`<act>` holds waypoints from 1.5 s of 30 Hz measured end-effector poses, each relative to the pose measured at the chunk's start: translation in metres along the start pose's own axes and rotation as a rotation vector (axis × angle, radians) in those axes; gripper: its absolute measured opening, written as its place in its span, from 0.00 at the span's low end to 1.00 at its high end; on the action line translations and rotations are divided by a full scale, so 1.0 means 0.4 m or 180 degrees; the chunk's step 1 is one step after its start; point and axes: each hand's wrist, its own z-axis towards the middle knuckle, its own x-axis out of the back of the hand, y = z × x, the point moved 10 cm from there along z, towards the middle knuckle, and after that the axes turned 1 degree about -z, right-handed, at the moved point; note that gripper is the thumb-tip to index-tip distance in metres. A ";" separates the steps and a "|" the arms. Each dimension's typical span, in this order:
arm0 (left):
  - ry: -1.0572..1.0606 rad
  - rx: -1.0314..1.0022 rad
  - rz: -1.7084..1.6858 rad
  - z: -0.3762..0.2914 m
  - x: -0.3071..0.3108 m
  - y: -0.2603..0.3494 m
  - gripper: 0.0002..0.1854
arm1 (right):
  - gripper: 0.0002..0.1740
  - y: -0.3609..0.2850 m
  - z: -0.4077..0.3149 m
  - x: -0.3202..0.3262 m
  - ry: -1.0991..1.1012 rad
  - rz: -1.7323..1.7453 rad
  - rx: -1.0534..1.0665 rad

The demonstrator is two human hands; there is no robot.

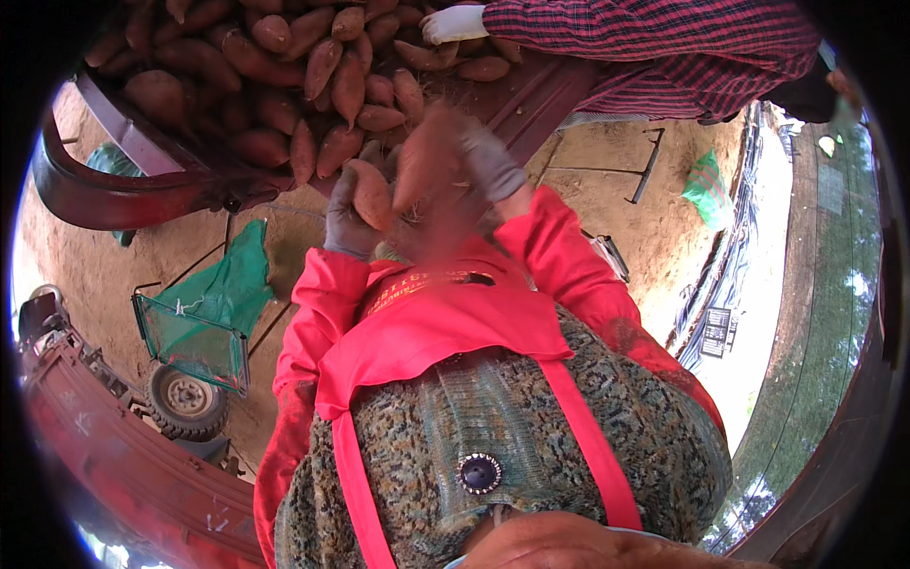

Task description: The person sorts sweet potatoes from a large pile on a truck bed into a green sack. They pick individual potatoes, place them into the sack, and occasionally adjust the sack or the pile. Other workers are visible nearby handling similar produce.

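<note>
My left hand point(348, 220), in a grey glove, holds a sweet potato point(371, 195) in front of the apron. My right hand point(493, 160), gloved too and blurred, grips the side of a larger sweet potato point(426, 160), which is also blurred; the fingertips are hard to make out. Just beyond both hands, a heap of sweet potatoes point(348, 89) lies on a dark red metal bed point(526, 92). Some touch or overlap one another, and a few bear thin roots.
A co-worker's white-gloved hand point(453, 25) reaches over the heap from the right, in a plaid sleeve point(625, 32). To the left, a green net bag point(206, 306) hangs on a metal frame near a wheel point(188, 400). A curved red metal bar point(106, 206) edges the bed.
</note>
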 end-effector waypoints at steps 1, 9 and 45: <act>-0.0114 0.0077 -0.0153 0.004 -0.002 -0.015 0.34 | 0.22 -0.018 -0.001 -0.061 -0.0128 -0.1023 0.0455; 0.0194 -0.0010 -0.0010 -0.251 0.100 0.079 0.40 | 0.13 -0.019 -0.031 -0.147 -0.0009 -0.2516 0.0490; 0.0632 0.0314 0.2482 -0.110 0.062 -0.041 0.34 | 0.21 0.007 -0.128 -0.223 -0.0899 -0.2494 0.0079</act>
